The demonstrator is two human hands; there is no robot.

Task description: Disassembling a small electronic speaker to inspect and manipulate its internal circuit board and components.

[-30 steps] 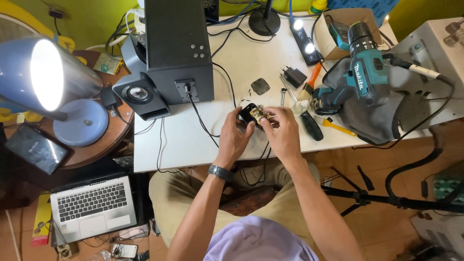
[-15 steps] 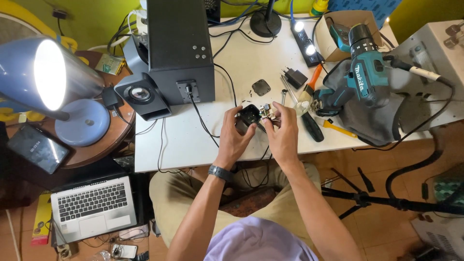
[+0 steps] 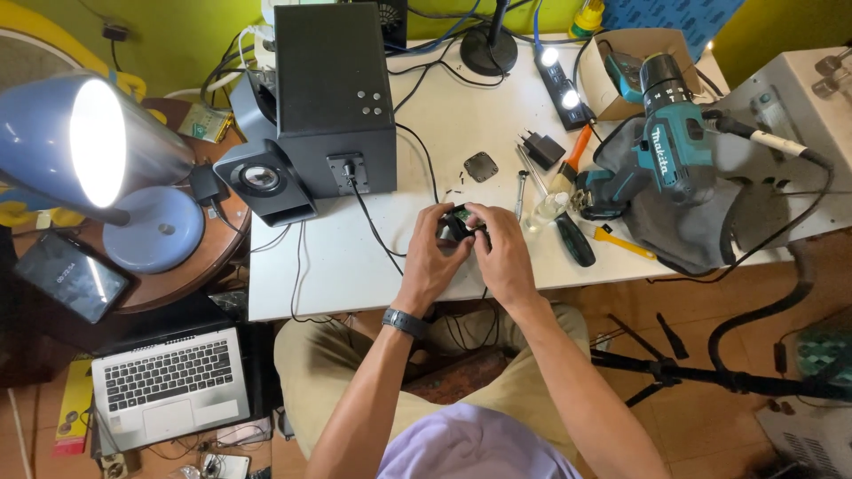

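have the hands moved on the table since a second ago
No, hardly. Both hands stay clasped on the small black part, just right of the cable from the big black speaker, near the table's front edge.

Yellow-green wall (image 3: 177, 35) along the far side. White table (image 3: 444, 115) in the middle, round wooden side table (image 3: 191, 275) to the left with a lit blue lamp (image 3: 98, 146) glaring bright. Brown tiled floor (image 3: 701, 426) nearer, open laptop (image 3: 169, 386) down at near left.

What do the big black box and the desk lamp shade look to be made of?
Black box: probably wood or board with a matte black finish; flat, dull, square-edged faces. Lamp shade: looks like blue painted metal or plastic, smooth with a soft sheen; can't tell which.
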